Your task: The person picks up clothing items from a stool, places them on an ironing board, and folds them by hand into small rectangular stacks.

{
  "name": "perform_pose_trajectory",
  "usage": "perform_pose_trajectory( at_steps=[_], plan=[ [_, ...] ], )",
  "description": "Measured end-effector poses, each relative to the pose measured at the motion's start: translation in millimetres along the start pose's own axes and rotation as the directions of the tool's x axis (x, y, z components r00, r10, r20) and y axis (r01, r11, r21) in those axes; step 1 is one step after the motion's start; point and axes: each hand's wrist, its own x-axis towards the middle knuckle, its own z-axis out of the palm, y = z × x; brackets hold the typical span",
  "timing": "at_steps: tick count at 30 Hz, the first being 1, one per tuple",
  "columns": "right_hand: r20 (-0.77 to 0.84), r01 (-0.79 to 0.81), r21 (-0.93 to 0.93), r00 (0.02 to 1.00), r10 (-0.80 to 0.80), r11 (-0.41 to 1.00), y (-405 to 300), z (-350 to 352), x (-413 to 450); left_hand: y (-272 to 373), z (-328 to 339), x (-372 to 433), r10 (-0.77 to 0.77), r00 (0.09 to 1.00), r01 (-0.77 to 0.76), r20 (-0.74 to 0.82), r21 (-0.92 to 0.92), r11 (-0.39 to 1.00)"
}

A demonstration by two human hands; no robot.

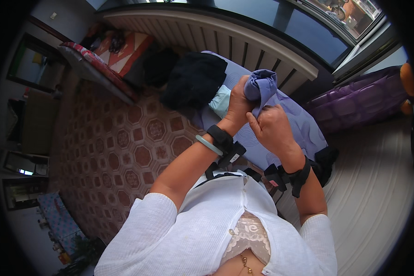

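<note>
My left hand (239, 100) grips a rolled-up bundle of purple-blue fabric (261, 86) from its left side. A loose flap of the same cloth hangs from the roll, and my right hand (270, 124) pinches its lower end. Both hands are above an ironing-board-like padded surface with a lavender patterned cover (296, 120). Just left of my left hand lies a folded light-turquoise cloth (220, 101), partly hidden by my wrist. Beyond it sits a pile of black clothing (196, 77). Each of my wrists bears a black strap with a small device.
A ribbed radiator or slatted panel (207, 34) runs under the window behind the surface. A purple puffy item (355, 96) stands at the right. At the left, a chair or folding board with a red patterned cover (96, 69) stands on the tiled floor (134, 145).
</note>
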Motion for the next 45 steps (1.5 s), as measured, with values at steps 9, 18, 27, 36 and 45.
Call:
perform_pose_trajectory(
  at_steps=[9,18,27,36,45],
  plan=[
    [-0.352,-0.246,0.272,0.874,0.334,0.930,10,-27,14,33,18,-10,0.018,0.984,-0.053,0.177,0.192,0.980],
    [-0.274,-0.336,0.080,0.898,0.345,0.939,13,-44,12,51,23,-4,-0.078,0.987,0.048,0.143,0.200,0.979],
    [-0.194,-0.016,-0.087,0.981,-0.002,0.996,-2,-62,12,75,28,0,-0.190,0.943,-0.056,0.272,0.695,0.717],
    [-0.297,0.135,-0.115,0.941,-0.164,0.984,-8,-45,12,57,26,11,0.117,0.993,-0.117,0.015,0.244,0.963],
    [-0.355,-0.171,0.564,0.833,0.425,0.807,11,-26,1,56,31,3,-0.069,0.993,0.039,-0.098,-0.283,0.958]
  ],
)
